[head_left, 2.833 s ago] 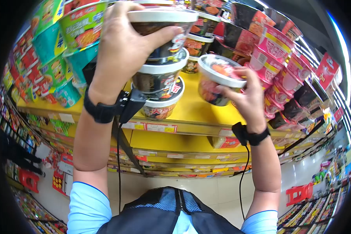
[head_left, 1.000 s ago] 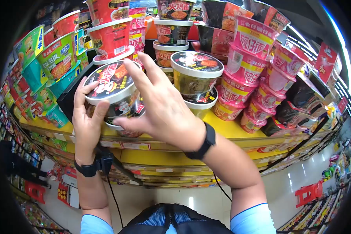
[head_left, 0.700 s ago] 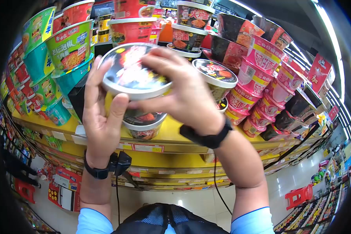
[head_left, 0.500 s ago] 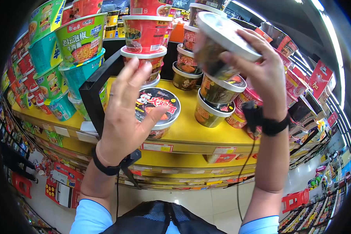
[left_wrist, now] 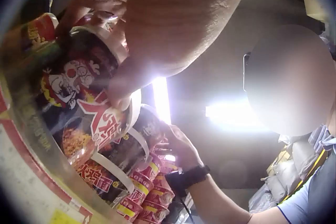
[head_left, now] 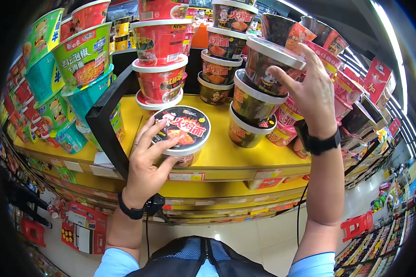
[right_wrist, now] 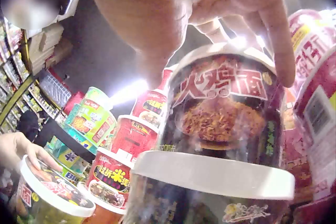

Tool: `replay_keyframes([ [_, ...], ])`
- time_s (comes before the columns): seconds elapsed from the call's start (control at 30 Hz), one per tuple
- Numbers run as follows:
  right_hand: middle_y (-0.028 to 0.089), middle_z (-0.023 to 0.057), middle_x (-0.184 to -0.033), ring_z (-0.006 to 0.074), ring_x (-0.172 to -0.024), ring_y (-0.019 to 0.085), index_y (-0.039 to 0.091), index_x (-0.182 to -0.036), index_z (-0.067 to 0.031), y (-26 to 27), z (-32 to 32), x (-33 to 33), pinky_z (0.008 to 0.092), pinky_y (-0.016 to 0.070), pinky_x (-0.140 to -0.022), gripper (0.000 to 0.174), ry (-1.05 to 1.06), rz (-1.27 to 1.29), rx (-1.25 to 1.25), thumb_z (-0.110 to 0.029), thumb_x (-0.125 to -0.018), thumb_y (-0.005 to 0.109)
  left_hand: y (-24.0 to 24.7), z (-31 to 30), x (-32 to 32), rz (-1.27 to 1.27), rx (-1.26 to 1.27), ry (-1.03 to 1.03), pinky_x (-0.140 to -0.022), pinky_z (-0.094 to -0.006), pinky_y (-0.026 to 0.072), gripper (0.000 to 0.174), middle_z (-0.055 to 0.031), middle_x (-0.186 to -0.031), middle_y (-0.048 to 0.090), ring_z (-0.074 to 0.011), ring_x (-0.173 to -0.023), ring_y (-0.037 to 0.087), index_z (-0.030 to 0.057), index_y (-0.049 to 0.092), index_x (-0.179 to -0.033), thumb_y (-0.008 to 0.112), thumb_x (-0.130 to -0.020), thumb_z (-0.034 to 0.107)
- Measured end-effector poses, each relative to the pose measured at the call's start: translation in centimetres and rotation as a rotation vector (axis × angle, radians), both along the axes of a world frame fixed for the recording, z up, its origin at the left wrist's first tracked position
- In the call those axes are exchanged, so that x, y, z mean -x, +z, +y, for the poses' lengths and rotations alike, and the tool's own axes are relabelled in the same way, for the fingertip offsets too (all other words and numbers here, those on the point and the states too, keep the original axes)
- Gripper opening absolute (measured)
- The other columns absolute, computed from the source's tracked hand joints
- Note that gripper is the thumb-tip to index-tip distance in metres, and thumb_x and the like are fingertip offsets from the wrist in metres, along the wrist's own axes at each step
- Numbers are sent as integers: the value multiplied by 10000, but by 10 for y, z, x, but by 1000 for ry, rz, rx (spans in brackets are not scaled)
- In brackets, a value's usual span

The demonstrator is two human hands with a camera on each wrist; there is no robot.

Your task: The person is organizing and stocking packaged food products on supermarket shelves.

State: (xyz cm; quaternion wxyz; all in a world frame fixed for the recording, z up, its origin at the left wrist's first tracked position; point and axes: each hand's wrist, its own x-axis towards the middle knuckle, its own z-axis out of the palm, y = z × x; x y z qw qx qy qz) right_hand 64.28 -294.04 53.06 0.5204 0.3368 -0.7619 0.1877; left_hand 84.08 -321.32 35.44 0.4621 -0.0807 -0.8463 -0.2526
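On the yellow shelf (head_left: 212, 159) stands a cup noodle bowl (head_left: 189, 127) with a black printed lid. My left hand (head_left: 148, 168) rests at its near left side, fingers lying over the lid's edge and thumb by the front rim. To the right, a dark instant noodle bowl (head_left: 268, 69) tops a short stack, over a middle bowl (head_left: 254, 101) and a bottom one (head_left: 245, 134). My right hand (head_left: 314, 94) holds the top bowl from above, thumb on its left and fingers on the far right. In the right wrist view this bowl (right_wrist: 226, 119) sits upright over a white lid (right_wrist: 210, 174).
A red bowl stack (head_left: 159, 78) and black bowl stack (head_left: 217, 69) stand behind. A black divider (head_left: 111, 115) rises left, beside green bowls (head_left: 85, 60). Pink bowls (head_left: 289, 115) crowd the right. Price tags (head_left: 185, 176) line the shelf edge.
My right hand has carried the noodle bowl right and set it level on the right stack. My left hand has come down onto the bowl left standing on the shelf.
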Motion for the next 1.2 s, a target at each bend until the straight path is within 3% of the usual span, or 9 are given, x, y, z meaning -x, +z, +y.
replay_keyframes([
  [0.23, 694, 221, -1246, 375, -1118, 699, 628, -1288, 28, -16, 41, -1, 435, 569, -944, 703, 83, 84, 81, -458, -833, 854, 47, 35, -10, 276, 5, 76, -1147, -473, 430, 395, -127, -1334, 693, -356, -1352, 575, 38, 741, -1192, 843, -811, 24],
  [0.37, 705, 212, -1219, 364, -1092, 707, 654, -1258, 32, -35, 61, -3, 426, 569, -937, 585, 264, -100, 163, -349, -858, 848, 124, 60, 3, 473, -38, -103, -1099, -432, 484, 389, -138, -1315, 693, -283, -1277, 627, 11, 697, -1267, 755, -887, -49],
  [0.5, 702, 211, -1210, 354, -1042, 721, 691, -1213, 44, -51, 60, 18, 417, 576, -924, 477, 360, 16, 8, -264, -872, 819, 201, 87, 56, 520, -25, -299, -984, -316, 541, 324, -90, -1222, 730, -148, -1082, 687, 9, 726, -1230, 761, -909, -21],
  [0.53, 697, 216, -1194, 362, -1019, 713, 683, -1244, 36, -48, 57, 9, 431, 577, -909, 509, 451, -167, 32, -265, -856, 818, 216, 90, 68, 512, 74, -187, -941, -315, 574, 330, -62, -1138, 748, -140, -1018, 708, -3, 712, -1264, 765, -940, 30],
  [0.63, 687, 206, -1206, 362, -1064, 679, 672, -1257, 28, -57, 52, 17, 431, 561, -937, 537, 444, -89, -30, -271, -834, 816, 242, 102, 106, 397, 313, -214, -963, -340, 539, 486, -130, -1217, 696, -164, -1071, 656, -11, 631, -1308, 827, -902, 170],
  [0.7, 687, 210, -1219, 358, -1092, 678, 676, -1225, 42, -58, 58, 14, 427, 556, -955, 526, 438, -105, -10, -276, -832, 823, 250, 102, 128, 342, 94, -200, -935, -298, 574, 304, -36, -1092, 761, -109, -978, 699, 28, 744, -1227, 789, -930, 72],
  [0.97, 714, 215, -1166, 372, -1008, 718, 704, -1143, 46, -86, 103, -1, 426, 593, -875, 464, 511, -150, -20, -271, -834, 841, 269, 100, 157, 103, 109, -218, -792, -279, 524, 336, -11, -978, 748, -82, -881, 642, 52, 753, -1198, 796, -949, 274],
  [1.07, 713, 218, -1170, 375, -1019, 715, 704, -1136, 46, -95, 110, 0, 430, 591, -881, 463, 524, -187, -40, -268, -828, 848, 281, 98, 166, 45, 171, -160, -886, -299, 569, 339, -110, -1106, 790, -128, -980, 725, -12, 720, -1208, 771, -945, 196],
  [1.2, 713, 217, -1175, 382, -1033, 710, 697, -1124, 41, -105, 113, 4, 431, 588, -891, 455, 550, -221, -46, -252, -816, 860, 285, 100, 178, 49, 276, -168, -819, -290, 512, 333, -8, -1011, 736, -78, -895, 625, 48, 745, -1194, 775, -963, 286],
])
